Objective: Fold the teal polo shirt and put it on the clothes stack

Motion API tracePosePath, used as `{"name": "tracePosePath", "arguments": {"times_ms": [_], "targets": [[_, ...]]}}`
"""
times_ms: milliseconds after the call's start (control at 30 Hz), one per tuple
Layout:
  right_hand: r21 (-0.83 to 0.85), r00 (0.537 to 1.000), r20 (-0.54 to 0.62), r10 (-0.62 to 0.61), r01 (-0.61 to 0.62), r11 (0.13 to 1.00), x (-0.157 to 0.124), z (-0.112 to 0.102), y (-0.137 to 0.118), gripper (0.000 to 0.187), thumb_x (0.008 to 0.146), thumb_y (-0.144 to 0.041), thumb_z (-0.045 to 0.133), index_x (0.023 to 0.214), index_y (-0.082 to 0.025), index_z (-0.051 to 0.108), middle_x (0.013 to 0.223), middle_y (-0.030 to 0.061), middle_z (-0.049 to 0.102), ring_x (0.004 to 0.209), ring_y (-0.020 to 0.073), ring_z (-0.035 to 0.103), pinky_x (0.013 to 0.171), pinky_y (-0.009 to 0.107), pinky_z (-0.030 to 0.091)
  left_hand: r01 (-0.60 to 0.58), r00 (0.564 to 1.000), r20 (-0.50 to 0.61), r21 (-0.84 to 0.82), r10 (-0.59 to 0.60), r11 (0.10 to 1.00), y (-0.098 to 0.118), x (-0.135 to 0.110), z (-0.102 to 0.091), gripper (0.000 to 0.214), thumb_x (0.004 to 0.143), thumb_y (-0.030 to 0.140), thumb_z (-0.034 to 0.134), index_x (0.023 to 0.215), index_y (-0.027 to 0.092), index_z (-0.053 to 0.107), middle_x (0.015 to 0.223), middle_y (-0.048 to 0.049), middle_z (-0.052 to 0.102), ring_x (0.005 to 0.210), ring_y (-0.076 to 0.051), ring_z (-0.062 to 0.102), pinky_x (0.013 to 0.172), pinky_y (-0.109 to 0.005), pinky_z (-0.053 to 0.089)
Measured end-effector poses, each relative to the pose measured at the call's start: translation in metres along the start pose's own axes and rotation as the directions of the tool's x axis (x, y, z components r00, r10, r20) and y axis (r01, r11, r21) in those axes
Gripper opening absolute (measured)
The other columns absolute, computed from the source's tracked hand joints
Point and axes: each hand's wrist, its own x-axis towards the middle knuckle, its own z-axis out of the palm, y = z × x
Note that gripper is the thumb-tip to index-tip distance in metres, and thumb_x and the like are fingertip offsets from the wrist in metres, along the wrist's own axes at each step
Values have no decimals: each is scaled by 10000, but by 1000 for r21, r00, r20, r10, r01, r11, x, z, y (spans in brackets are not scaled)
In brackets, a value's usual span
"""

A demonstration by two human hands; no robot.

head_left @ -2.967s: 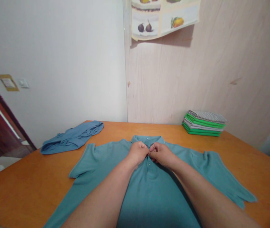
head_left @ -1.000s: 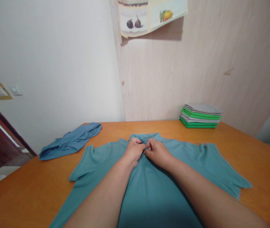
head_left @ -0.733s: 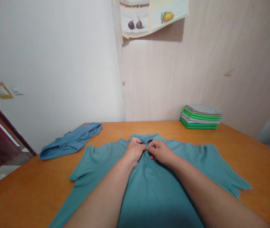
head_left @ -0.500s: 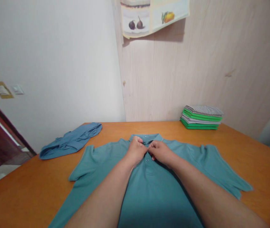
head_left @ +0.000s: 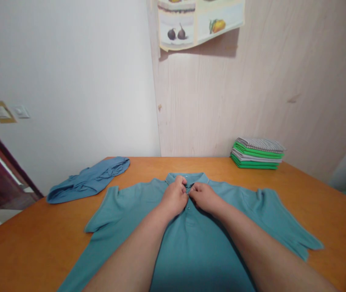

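A teal polo shirt (head_left: 203, 251) lies spread front side up, its collar (head_left: 202, 178) pointing away from me and its short sleeves out to both sides. My left hand (head_left: 175, 196) pinches the left side of the button placket just below the collar. From the other side, my right hand (head_left: 204, 196) grips the placket's edge between thumb and bent fingers. The two hands almost meet there. One button (head_left: 188, 208) shows just below them; whatever lies right between the fingertips is mostly hidden.
The shirt rests on an orange-brown wooden table (head_left: 328, 219). A crumpled blue garment (head_left: 90, 178) lies at the back left. Folded green, grey and striped cloths form a stack (head_left: 257, 154) at the back right. Behind the table rises a wall (head_left: 191, 109).
Both hands stay at the placket with only small finger shifts. My left fingers have curled in a little more. The whole view has tilted slightly.
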Motion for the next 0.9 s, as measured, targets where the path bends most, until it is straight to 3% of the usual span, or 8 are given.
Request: {"name": "tracePosePath", "arguments": {"times_ms": [100, 267, 367, 500, 600, 700, 900], "targets": [[51, 1000, -1, 28, -28, 998, 1, 1, 3, 166, 777, -163, 507, 619, -211, 508, 480, -36, 555, 413, 100, 506, 432, 209, 317, 51, 998, -41, 77, -48, 996, 2, 1, -1, 310, 736, -14, 501, 941, 218, 505, 692, 42, 546, 635, -141, 516, 594, -240, 319], [128, 993, -80, 81, -70, 989, 3, 1, 7, 133, 796, -237, 475, 673, -212, 518, 490, -32, 573, 406, 115, 556, 418, 208, 350, 248, 969, -85, 242, -234, 938, 7, 2, -8, 145, 770, 64, 534, 783, 208, 542, 684, 18, 583, 659, -155, 547, 577, -244, 315], [154, 987, -130, 93, -73, 985, 4, 0, 9, 112, 798, -252, 477, 700, -213, 515, 494, -41, 568, 430, 116, 581, 439, 199, 374, 283, 959, -86, 305, -270, 909, 7, 3, -11, 135, 802, 91, 531, 764, 202, 599, 742, -11, 648, 732, -175, 598, 615, -251, 359], [170, 973, -218, 72, -35, 985, 8, 1, 15, 31, 771, -237, 529, 791, -218, 514, 511, -62, 575, 460, 126, 607, 460, 200, 394, 218, 976, -77, 319, -204, 922, 4, 3, -8, 249, 820, 63, 515, 947, 191, 687, 953, -53, 712, 923, -202, 634, 768, -268, 434], [148, 963, -266, 48, -8, 989, 12, 0, 20, 202, 766, -218, 559, 967, -206, 541, 494, -80, 570, 462, 138, 607, 475, 208, 403, 145, 989, -33, 361, -143, 921, 2, 4, -5, 278, 822, 63, 523, 987, 190, 707, 986, -61, 710, 960, -215, 627, 828, -284, 448], [112, 972, -234, 22, 4, 994, 14, -1, 22, 282, 790, -210, 558, 1070, -178, 577, 494, -68, 584, 486, 144, 617, 496, 218, 409, 115, 993, -15, 394, -119, 912, 0, 4, -3, 286, 835, 91, 536, 1024, 204, 718, 1000, -65, 703, 974, -224, 618, 868, -306, 452], [24, 978, -205, -25, 31, 999, 13, -2, 19, 239, 833, -198, 546, 1045, -161, 649, 522, -40, 623, 536, 149, 642, 564, 242, 439, 101, 994, -1, 392, -109, 914, -5, 4, 1, 313, 854, 138, 548, 1095, 240, 720, 1045, -67, 692, 1003, -227, 610, 909, -322, 446]]}}
